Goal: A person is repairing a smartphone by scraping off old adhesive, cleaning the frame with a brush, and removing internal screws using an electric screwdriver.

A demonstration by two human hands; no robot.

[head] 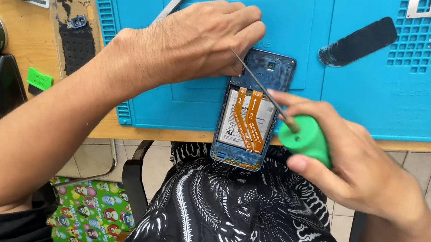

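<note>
Screwdriver [280, 114] slants up-left in right hand [348, 159]; left hand [199, 43] grips opened phone [252, 109].

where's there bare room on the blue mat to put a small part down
Bare mat lies right of the opened phone, below the black strip, out to the raised edge. Crowded: the left hand covers the mat by the phone's top, the right hand works the green-handled screwdriver, and the top-right grid holds metal pieces.
</note>
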